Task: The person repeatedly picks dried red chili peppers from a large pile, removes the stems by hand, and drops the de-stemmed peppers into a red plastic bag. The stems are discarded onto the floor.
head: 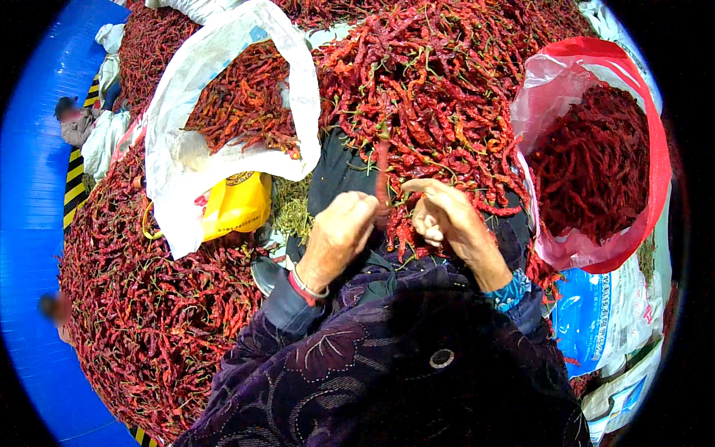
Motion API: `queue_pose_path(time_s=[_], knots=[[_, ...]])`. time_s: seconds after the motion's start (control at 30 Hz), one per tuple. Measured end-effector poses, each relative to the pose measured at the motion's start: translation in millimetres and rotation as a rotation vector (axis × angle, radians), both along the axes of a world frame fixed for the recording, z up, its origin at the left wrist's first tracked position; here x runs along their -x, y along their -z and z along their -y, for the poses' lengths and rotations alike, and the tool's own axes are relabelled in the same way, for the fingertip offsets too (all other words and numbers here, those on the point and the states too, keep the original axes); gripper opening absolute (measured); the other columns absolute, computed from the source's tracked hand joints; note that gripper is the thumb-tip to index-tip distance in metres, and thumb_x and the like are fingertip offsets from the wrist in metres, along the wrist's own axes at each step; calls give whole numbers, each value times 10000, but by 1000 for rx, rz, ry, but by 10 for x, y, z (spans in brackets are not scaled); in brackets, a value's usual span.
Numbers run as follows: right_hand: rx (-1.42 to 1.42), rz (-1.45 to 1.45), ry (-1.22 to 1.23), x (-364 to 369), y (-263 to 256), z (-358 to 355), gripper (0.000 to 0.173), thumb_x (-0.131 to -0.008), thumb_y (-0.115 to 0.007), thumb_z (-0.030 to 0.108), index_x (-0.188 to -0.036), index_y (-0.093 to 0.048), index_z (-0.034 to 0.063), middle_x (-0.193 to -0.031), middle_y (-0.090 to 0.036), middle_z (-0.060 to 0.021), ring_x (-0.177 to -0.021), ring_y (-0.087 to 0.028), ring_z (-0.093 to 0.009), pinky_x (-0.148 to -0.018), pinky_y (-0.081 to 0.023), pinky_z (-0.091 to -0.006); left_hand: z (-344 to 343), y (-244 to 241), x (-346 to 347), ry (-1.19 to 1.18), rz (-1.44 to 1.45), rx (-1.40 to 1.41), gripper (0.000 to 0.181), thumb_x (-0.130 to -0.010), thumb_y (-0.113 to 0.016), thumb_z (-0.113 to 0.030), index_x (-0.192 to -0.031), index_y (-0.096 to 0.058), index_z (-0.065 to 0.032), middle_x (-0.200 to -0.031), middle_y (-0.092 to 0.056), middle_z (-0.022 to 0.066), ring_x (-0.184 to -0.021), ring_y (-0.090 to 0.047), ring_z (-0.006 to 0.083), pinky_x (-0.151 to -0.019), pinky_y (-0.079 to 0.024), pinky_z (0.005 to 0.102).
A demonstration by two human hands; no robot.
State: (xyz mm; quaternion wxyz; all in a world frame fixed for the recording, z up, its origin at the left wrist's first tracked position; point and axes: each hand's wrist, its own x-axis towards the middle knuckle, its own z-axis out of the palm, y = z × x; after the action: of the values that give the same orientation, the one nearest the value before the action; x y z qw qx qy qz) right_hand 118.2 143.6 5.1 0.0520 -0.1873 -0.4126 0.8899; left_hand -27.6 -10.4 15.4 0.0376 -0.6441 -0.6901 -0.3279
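Note:
My left hand [342, 226] is closed at the edge of my lap, knuckles up. A dried red chili pepper [382, 176], blurred, stands upright at its fingertips with the stem end pointing away from me. Just to the right is my right hand [449, 220], its index finger stretched out and the other fingers curled into the palm. Whether anything is inside that curl is hidden. Loose dried chilies [413, 112] with stems spread from the heap in front onto my dark trousers [335, 167], below and between both hands.
A white woven sack [304, 100] holding darker chilies stands front left, above a yellow bag [240, 204]. At right is a red-rimmed sack [659, 162] of chilies. A blue-and-white printed sack [586, 318] lies nearer. Chilies [167, 313] cover the left side. Two people [81, 128] appear far left.

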Motion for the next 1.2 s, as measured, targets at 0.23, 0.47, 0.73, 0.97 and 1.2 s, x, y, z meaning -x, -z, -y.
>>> queue_pose_path(time_s=[0.23,0.47,0.73,0.97,1.2], knots=[[-160,54,-134,185,386,117,249,-892,-484,235,-1019,-529,26,-685,-501,-2,-487,-425,-53,-406,-324,-189,-138,95,-192,44,327,-20,126,-757,-628,3,-871,-576,-7,-773,-572,114,-675,-597,255,-601,-486,314],[449,-91,37,63,472,158,207,-891,-471,211,-1038,-534,79,-671,-527,-10,-531,-471,-104,-466,-362,-226,-244,174,-369,-27,445,-86,205,-760,-575,71,-955,-580,8,-836,-578,124,-734,-593,238,-660,-477,297],[270,-30,-98,-54,157,148,243,-920,-414,131,-1142,-489,69,-630,-378,64,-498,-348,-30,-448,-297,-184,-218,240,-330,81,414,65,279,-792,-535,83,-1054,-565,-9,-938,-592,156,-808,-615,286,-711,-494,305],[202,-127,-3,-132,149,76,351,-922,-391,165,-1243,-441,31,-729,-532,-35,-572,-449,-65,-495,-366,-204,-235,245,-283,-73,485,62,199,-794,-580,33,-989,-572,1,-790,-561,143,-674,-588,290,-603,-469,318],[574,-270,103,-189,361,-166,447,-811,-471,128,-1252,-463,58,-782,-592,-75,-563,-470,-108,-501,-384,-229,-194,-43,12,15,290,60,280,-719,-588,91,-976,-568,-19,-865,-582,125,-757,-612,285,-650,-497,316]])
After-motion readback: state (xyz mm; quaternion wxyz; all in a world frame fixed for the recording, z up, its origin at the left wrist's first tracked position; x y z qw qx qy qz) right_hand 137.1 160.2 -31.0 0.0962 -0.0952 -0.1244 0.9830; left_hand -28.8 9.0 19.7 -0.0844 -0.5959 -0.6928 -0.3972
